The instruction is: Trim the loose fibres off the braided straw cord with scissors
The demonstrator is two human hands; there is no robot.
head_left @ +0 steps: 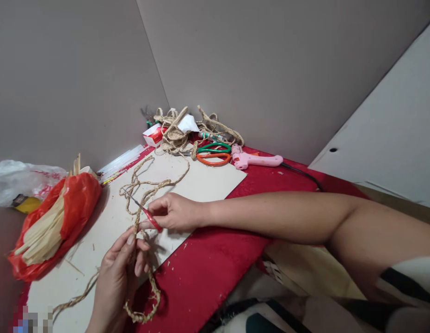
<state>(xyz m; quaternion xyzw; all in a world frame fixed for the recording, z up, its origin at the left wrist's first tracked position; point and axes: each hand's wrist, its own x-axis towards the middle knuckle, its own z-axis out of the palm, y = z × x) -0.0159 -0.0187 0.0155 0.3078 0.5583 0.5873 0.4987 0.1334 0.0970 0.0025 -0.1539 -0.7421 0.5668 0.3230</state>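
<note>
A braided straw cord (153,283) hangs in a loop from my left hand (119,261), pinched between thumb and fingers. My right hand (173,212) grips a small pair of red-handled scissors (150,217), fingers in the handles. Their thin metal blades point up and left, crossing over the cord just above my left hand. More of the cord winds in loose loops across the white board beyond both hands. One length also trails off to the lower left.
A white board (215,178) lies on a red cloth (204,273). At left, a red plastic bag (86,194) holds dry husk strips (45,236). Coiled cord (175,136), green-and-orange-handled scissors (215,159) and a pink glue gun (258,159) lie against the grey walls. Clear sticks (121,162) lie behind the bag.
</note>
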